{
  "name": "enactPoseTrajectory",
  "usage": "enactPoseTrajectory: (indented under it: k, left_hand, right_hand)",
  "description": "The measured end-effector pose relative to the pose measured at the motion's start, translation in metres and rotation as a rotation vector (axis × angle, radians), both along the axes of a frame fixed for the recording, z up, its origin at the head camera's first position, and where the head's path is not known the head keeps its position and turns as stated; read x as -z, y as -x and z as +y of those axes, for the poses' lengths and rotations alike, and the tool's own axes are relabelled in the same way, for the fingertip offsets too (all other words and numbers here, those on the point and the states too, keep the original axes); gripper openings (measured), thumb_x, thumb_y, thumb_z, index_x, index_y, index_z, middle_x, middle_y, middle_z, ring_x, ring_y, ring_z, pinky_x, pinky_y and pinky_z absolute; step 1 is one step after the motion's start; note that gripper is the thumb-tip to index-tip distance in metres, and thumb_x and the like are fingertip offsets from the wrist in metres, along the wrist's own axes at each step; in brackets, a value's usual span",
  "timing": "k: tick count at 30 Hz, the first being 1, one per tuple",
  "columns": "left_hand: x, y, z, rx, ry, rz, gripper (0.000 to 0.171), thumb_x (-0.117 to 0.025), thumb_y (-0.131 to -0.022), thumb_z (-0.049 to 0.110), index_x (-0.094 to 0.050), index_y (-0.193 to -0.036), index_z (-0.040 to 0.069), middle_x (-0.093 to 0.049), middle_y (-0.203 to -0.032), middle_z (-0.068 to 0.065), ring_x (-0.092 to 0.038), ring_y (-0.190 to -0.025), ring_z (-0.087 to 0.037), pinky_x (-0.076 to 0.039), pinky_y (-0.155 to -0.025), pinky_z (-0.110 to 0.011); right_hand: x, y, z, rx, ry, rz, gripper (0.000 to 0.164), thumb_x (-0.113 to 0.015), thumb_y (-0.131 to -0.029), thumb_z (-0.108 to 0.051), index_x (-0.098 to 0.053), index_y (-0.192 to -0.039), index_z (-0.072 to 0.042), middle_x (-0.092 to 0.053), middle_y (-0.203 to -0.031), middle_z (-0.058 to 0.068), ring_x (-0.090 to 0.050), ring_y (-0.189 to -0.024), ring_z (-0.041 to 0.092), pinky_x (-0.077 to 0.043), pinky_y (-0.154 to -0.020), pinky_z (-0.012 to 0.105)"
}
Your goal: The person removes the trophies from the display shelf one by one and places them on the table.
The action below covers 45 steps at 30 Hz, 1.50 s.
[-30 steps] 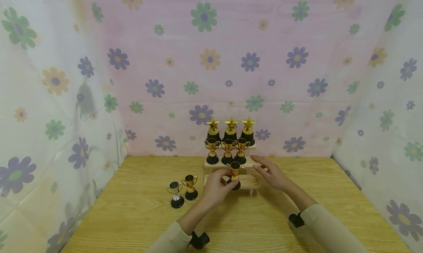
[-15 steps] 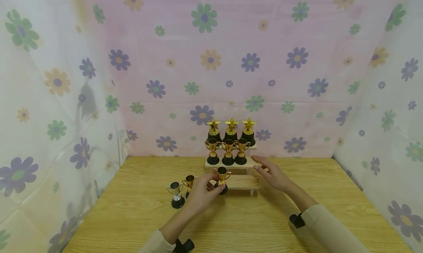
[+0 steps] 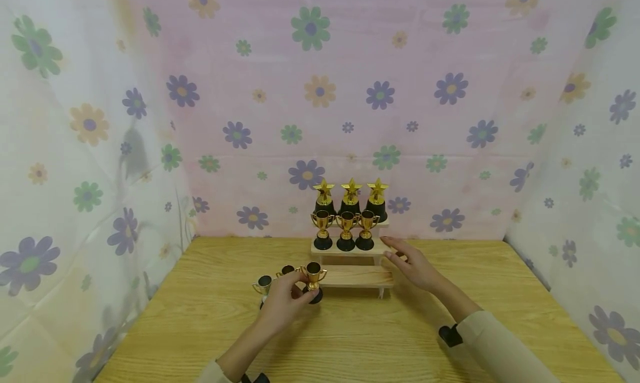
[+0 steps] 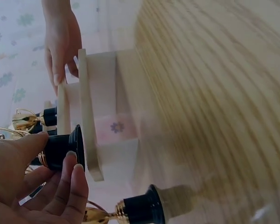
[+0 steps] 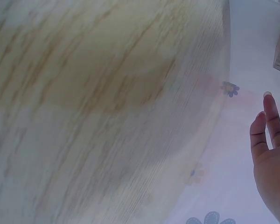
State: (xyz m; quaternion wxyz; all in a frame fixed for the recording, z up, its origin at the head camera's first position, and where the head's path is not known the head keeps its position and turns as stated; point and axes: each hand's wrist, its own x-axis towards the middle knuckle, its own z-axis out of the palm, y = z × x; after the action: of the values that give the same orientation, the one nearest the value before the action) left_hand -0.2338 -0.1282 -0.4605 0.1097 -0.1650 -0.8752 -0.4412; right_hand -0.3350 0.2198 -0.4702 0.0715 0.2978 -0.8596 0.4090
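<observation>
My left hand (image 3: 284, 302) pinches a small gold trophy cup (image 3: 313, 269) with a black base, held upright at the left end of the lowest shelf. In the left wrist view, thumb and fingers grip around its black base (image 4: 60, 149). Partly behind this hand are a silver trophy cup (image 3: 263, 283) and another gold trophy cup (image 3: 287, 270). My right hand (image 3: 414, 267) has its fingertips at the right end of the middle shelf (image 3: 350, 250) of a tiered wooden stand, fingers mostly straight. The right wrist view shows some of its fingers (image 5: 272, 121) extended.
The lowest shelf (image 3: 356, 277) of the stand is bare wood. Three gold cups (image 3: 346, 227) stand on the middle shelf, and three star trophies (image 3: 351, 197) on the top one. Flowered cloth (image 3: 320, 94) hangs behind and beside the wooden table (image 3: 380, 338).
My left hand has carried the gold trophy cup leftward, from in front of the lowest shelf to its left end, and now covers part of the standing cups. The right hand has stayed put.
</observation>
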Motion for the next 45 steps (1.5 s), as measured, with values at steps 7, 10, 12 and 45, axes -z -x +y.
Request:
enactPoseTrajectory:
  k: [7, 10, 12, 45]
  left_hand:
    - [0.007, -0.004, -0.012, -0.035, 0.001, -0.032, 0.018, -0.081, -0.090, 0.019, -0.073, -0.103, 0.009, -0.070, -0.100, -0.005, -0.060, -0.066, -0.005, -0.051, -0.058, -0.023]
    - [0.010, -0.005, -0.017, -0.029, -0.007, -0.033, 0.019, -0.081, -0.090, 0.017, -0.073, -0.103, 0.007, -0.070, -0.101, -0.007, -0.062, -0.068, -0.006, -0.052, -0.059, -0.023]
    - [0.012, -0.006, -0.019, -0.032, 0.002, -0.021, 0.018, -0.081, -0.089, 0.016, -0.073, -0.102, 0.008, -0.070, -0.099, -0.006, -0.061, -0.070, -0.006, -0.052, -0.061, -0.023]
    - [0.030, -0.010, -0.033, -0.017, 0.070, -0.101, 0.016, -0.080, -0.089, 0.011, -0.073, -0.101, 0.004, -0.068, -0.077, 0.001, -0.049, -0.055, -0.002, -0.043, -0.049, -0.022]
  right_hand:
    - [0.001, 0.000, 0.000, -0.001, -0.001, 0.000, 0.048, -0.049, -0.110, -0.025, -0.043, -0.156, -0.010, -0.043, -0.157, 0.018, -0.060, -0.118, 0.033, -0.053, -0.091, 0.051]
    - [0.001, 0.000, 0.000, -0.004, 0.001, 0.006, 0.048, -0.049, -0.110, -0.024, -0.043, -0.156, -0.009, -0.043, -0.157, 0.018, -0.059, -0.120, 0.034, -0.052, -0.092, 0.052]
    - [0.000, 0.000, 0.000, -0.005, -0.002, 0.010, 0.048, -0.049, -0.111, -0.024, -0.043, -0.156, -0.009, -0.043, -0.157, 0.018, -0.058, -0.123, 0.035, -0.052, -0.093, 0.053]
    - [0.000, -0.002, -0.001, 0.006, -0.007, 0.013, 0.048, -0.050, -0.110, -0.021, -0.044, -0.155, -0.009, -0.044, -0.156, 0.020, -0.061, -0.115, 0.032, -0.054, -0.088, 0.048]
